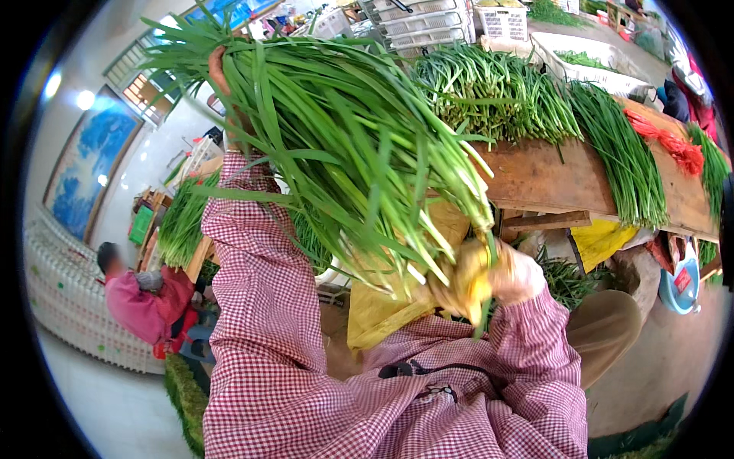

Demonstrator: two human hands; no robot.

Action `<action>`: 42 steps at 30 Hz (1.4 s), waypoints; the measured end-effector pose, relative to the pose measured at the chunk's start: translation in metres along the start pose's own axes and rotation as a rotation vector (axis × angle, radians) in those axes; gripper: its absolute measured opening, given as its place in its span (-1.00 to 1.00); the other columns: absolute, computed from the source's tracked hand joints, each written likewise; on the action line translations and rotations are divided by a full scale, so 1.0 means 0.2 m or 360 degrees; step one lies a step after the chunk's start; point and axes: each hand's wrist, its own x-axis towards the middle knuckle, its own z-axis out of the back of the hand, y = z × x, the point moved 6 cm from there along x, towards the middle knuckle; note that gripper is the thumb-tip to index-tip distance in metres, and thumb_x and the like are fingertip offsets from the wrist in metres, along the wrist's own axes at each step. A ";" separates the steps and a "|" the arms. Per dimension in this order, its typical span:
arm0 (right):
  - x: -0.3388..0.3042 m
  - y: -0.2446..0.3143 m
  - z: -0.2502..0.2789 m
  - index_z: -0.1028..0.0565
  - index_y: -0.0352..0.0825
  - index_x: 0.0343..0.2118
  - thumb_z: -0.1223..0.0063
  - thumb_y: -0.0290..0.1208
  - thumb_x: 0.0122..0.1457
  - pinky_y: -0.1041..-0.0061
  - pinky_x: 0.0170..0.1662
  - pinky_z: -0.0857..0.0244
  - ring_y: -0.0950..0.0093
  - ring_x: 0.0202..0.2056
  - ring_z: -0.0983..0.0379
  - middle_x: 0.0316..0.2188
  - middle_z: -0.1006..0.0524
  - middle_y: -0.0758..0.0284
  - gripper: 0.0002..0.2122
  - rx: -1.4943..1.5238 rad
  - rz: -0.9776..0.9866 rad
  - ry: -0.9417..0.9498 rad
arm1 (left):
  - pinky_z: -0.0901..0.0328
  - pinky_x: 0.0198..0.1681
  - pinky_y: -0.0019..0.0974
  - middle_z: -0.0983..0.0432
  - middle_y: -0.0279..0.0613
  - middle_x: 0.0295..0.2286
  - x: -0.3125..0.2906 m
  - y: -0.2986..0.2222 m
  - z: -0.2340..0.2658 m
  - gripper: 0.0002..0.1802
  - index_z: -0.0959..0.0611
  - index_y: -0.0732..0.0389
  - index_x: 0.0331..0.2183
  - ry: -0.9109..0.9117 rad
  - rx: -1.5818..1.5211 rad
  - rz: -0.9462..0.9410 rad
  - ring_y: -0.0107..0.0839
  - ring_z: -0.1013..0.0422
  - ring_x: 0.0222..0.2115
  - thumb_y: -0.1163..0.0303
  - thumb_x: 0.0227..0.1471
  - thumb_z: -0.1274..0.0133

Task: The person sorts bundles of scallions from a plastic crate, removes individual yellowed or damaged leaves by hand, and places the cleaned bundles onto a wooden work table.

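A large bunch of garlic chives (344, 145) is held up in front of me, leaves to the upper left and pale stem ends to the lower right. My left hand (221, 75) is closed round the leafy part; much of it is hidden behind the leaves. At the stem ends is my right hand (514, 275), its fingers smeared by motion, with something yellow over or at the fingertips. Whether those fingers grip any stems cannot be made out. Below the bunch, a yellow cloth or sheet (375, 317) lies over my lap.
A wooden bench (535, 176) at the right carries piled chives (489, 92), another bundle (623, 153) and red ties (665, 141). White crates (424, 23) are stacked behind. A blue basin (679, 283) hangs right. At the left sits another person (149, 306) near more chives (187, 222).
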 end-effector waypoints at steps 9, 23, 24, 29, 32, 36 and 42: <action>-0.73 -0.11 0.55 -0.38 -0.25 -0.17 0.00 -0.17 -0.02 0.41 -0.23 -0.31 0.36 -0.29 -0.43 -0.31 -0.48 0.25 -0.63 -0.2467 -0.1234 -0.1490 | -0.33 -0.33 -0.39 -0.39 -0.12 -0.37 -0.01 -0.16 -0.10 -0.68 -0.40 0.31 -0.24 0.0149 0.1180 -0.0363 -0.37 -0.37 -0.38 0.31 0.00 0.21; -0.17 -0.43 0.39 -0.47 -0.30 -0.53 0.00 -0.52 -0.10 0.55 -0.54 -0.31 0.45 -0.58 -0.40 -0.62 -0.46 0.30 -0.95 -0.2646 -0.0185 -0.0716 | -0.33 -0.42 -0.43 -0.39 -0.19 -0.50 0.11 -0.22 -0.05 -0.77 -0.40 0.24 -0.35 -0.0013 0.0462 -0.0031 -0.40 -0.36 -0.50 0.29 0.01 0.20; -0.28 -0.64 0.43 -0.46 -0.32 -0.48 0.11 -0.40 -0.02 0.51 -0.53 -0.32 0.42 -0.55 -0.43 -0.59 -0.48 0.31 -0.87 -0.2987 -0.0889 -0.0417 | -0.33 -0.43 -0.44 -0.39 -0.19 -0.51 0.11 -0.23 -0.04 -0.78 -0.40 0.23 -0.36 0.0004 0.0445 -0.0056 -0.40 -0.36 -0.51 0.29 0.01 0.20; -0.76 -0.65 0.49 -0.38 -0.28 -0.14 0.19 -0.03 0.01 0.35 -0.11 -0.21 0.30 -0.10 -0.30 -0.14 -0.38 0.21 -0.54 -0.2281 -0.2637 -0.0115 | -0.32 -0.42 -0.43 -0.39 -0.19 -0.50 0.07 -0.22 -0.04 -0.78 -0.40 0.23 -0.35 -0.0055 0.0444 -0.0035 -0.40 -0.36 -0.50 0.29 0.02 0.21; -0.36 0.03 0.38 -0.22 -0.27 -0.01 0.25 0.04 0.04 0.35 0.08 -0.02 0.37 0.00 -0.18 -0.05 -0.29 0.24 -0.46 -0.1893 -0.0550 -0.1104 | -0.32 -0.41 -0.43 -0.39 -0.18 -0.50 0.08 -0.26 0.00 -0.77 -0.40 0.23 -0.35 -0.0063 0.0497 -0.0039 -0.40 -0.36 -0.49 0.29 0.02 0.22; 0.06 0.77 0.09 -0.14 -0.32 0.04 0.37 0.14 0.05 0.38 0.04 -0.04 0.38 0.03 -0.15 0.00 -0.22 0.16 -0.36 -0.1414 0.1101 -0.1261 | -0.32 -0.40 -0.43 -0.39 -0.18 -0.49 0.08 -0.23 0.02 -0.77 -0.39 0.23 -0.34 -0.0063 0.0494 -0.0028 -0.40 -0.36 -0.48 0.28 0.03 0.23; 0.47 0.79 0.26 -0.15 -0.25 0.04 0.43 0.23 0.00 0.30 0.01 -0.05 0.38 0.00 -0.16 -0.05 -0.26 0.19 -0.32 -0.1017 0.1081 -0.1348 | -0.32 -0.39 -0.43 -0.39 -0.17 -0.48 0.09 -0.18 -0.08 -0.77 -0.39 0.23 -0.33 -0.0023 0.0466 0.0010 -0.39 -0.36 -0.47 0.28 0.03 0.24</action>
